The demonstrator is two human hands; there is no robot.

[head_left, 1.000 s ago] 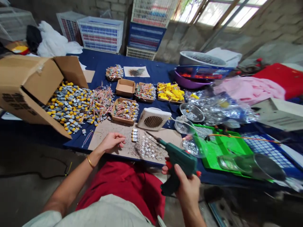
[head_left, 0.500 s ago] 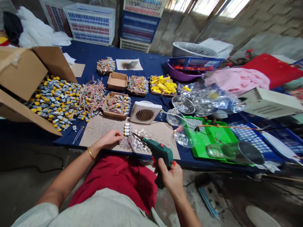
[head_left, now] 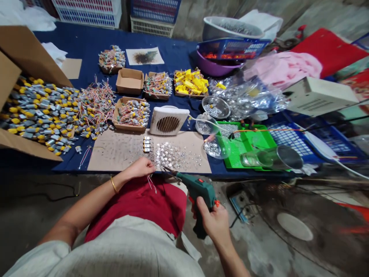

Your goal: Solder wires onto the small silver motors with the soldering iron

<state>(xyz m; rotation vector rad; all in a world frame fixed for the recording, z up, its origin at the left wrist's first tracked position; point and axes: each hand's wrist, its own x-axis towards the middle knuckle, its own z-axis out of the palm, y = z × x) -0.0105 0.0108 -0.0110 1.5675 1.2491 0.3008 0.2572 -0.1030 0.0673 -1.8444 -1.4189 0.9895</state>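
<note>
My left hand (head_left: pixel 144 166) is pinched closed on thin wires (head_left: pixel 152 184), whose ends dangle over the red cloth on my lap. It hovers at the front edge of a cardboard sheet (head_left: pixel 121 156). My right hand (head_left: pixel 212 218) is wrapped round the handle of a green soldering gun (head_left: pixel 198 186). The gun's dark tip points left, a short way from my left fingertips. Just beyond the left hand, several small motors (head_left: pixel 147 145) stand in a column on the cardboard. Small clear and silvery pieces (head_left: pixel 170 156) are scattered to their right.
A white vented fan box (head_left: pixel 169 121) stands behind the cardboard. A carton flap (head_left: pixel 34 144) borders heaped motors (head_left: pixel 43 111) at left. Small boxes hold wired motors (head_left: pixel 134 114) and yellow parts (head_left: pixel 190 82). A green tray (head_left: pixel 248 138) carries a metal cup (head_left: pixel 288 157) at right.
My left hand has drawn back from beside the motors to the cardboard's front edge, and wires now hang from it. The soldering gun's tip has also drawn back from the motors. The view has shifted.
</note>
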